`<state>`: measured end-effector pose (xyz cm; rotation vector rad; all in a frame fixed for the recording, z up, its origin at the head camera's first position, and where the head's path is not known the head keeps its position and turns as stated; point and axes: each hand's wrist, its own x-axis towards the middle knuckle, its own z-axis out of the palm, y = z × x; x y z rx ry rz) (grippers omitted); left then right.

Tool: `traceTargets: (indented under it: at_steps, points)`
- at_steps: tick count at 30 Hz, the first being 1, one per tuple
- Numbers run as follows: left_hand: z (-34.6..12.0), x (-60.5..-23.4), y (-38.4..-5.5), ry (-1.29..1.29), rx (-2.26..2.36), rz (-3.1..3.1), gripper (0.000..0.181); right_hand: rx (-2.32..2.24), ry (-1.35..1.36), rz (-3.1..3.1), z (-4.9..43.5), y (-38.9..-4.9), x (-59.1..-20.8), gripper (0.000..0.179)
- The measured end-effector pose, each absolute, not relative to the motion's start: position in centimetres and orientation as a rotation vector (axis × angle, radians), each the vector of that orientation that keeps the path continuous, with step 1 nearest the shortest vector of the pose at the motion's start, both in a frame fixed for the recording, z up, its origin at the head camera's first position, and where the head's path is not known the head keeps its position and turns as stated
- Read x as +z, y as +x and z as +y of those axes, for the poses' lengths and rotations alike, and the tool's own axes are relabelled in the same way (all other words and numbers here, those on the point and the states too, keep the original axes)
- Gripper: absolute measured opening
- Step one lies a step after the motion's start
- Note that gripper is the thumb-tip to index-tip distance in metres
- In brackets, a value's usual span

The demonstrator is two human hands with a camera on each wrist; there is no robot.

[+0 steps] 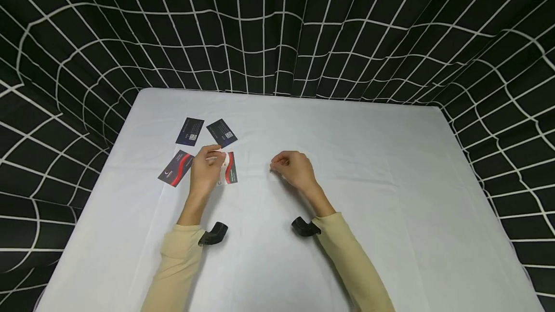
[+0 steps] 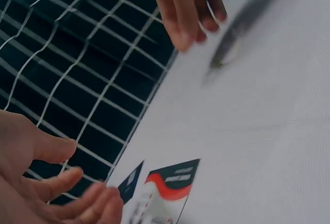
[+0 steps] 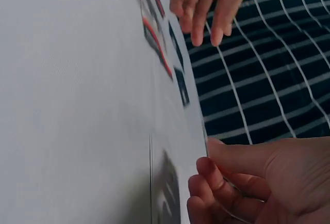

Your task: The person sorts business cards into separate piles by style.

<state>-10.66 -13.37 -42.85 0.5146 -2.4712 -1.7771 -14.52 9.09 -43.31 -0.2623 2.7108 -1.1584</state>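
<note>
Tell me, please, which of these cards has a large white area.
The lower right card, partly hidden by the left hand in the head view. Its white area sets it apart; the other three cards are mainly dark.

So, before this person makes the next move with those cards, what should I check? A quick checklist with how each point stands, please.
1. Left hand free: ok; its fingers are apart with nothing between them.
2. Right hand empty: cannot tell; thumb and fingertips are close together, and anything thin there would be hard to see.
3. White-and-red card in full view: not ok; the left hand hides part of it from the head camera.
4. Left dark card and right dark card apart: ok; white cloth shows between them.
5. Grey card with red stripe lined up with the others: not ok; it lies slanted.
</note>
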Motion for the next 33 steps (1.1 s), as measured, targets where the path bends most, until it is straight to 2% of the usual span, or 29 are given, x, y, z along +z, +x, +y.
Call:
traceTargets:
  at_steps: [7,16,20,24,33]
  points:
    - [-15.7,-42.3,-9.3,0.714,-2.232,-2.201,0.050,-1.054,-0.501,2.650,4.1,-15.5,-43.3,0.018]
    - [-17.3,-42.1,-7.3,0.745,-2.491,-2.043,0.056,-0.598,-0.873,2.651,-2.4,-17.1,-43.1,0.064]
    - [-17.5,-42.5,-6.9,0.719,-2.546,-2.002,0.055,-0.369,-0.927,2.683,-4.1,-17.8,-42.9,0.075]
    - [-17.7,-42.8,-6.8,0.695,-2.540,-2.041,0.054,-0.251,-0.914,2.678,-4.9,-18.5,-42.7,0.073]
    - [-17.7,-44.0,-7.4,0.656,-2.390,-2.237,0.056,-0.405,-0.952,2.599,-4.6,-18.7,-42.6,0.049]
